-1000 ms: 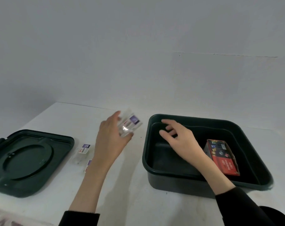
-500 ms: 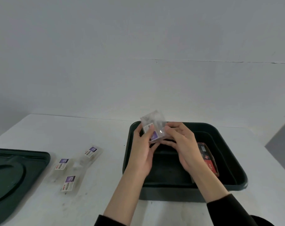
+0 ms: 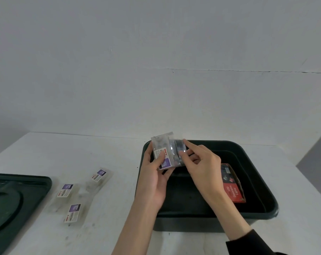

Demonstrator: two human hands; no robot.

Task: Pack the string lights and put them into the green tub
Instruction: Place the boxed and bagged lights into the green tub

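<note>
A white counter (image 3: 110,227) carries everything. The green tub (image 3: 192,225) sits toward its right edge, open. The tub's dark green lid (image 3: 14,199) lies flat at the counter's left edge, partly out of view. Inside the tub, a red box (image 3: 233,186) of LED decorative lights leans against the right wall. Both hands meet above the tub's far left corner, clamped on one clear packet of string lights (image 3: 165,150): the left hand (image 3: 152,183) grips it from below with the thumb across its label, and the right hand (image 3: 203,168) pinches its right edge between thumb and forefinger. Three more clear packets (image 3: 99,178), (image 3: 66,191), (image 3: 73,215) lie on the counter between lid and tub, labels up
</note>
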